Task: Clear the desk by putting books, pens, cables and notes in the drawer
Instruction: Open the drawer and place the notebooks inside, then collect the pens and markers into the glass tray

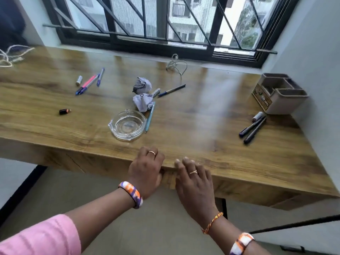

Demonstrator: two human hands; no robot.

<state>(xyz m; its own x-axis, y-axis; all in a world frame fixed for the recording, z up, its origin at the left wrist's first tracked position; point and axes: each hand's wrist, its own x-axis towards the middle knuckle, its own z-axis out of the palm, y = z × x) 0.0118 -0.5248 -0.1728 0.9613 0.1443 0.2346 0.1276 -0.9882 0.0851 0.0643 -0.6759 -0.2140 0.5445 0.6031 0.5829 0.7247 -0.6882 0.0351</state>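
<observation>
Glossy wooden desk [211,111] below a barred window [165,21]; scattered pens, crumpled white paper balls [142,93]. Left hand [147,172] curls over the desk's front edge; right hand [195,181] rests there, fingers relaxed.

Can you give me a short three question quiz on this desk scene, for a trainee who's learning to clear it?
1. True or false: the glass ashtray holds a crumpled paper ball.
2. What lies closest to the organizer box?
A. two dark pens
B. the pink pen
C. the coiled cable
3. Fill in: the left hand and the right hand are both at the desk's front ____.

Key
1. False. The ashtray holds nothing; the two paper balls lie on the desk behind it.
2. A
3. edge
</observation>
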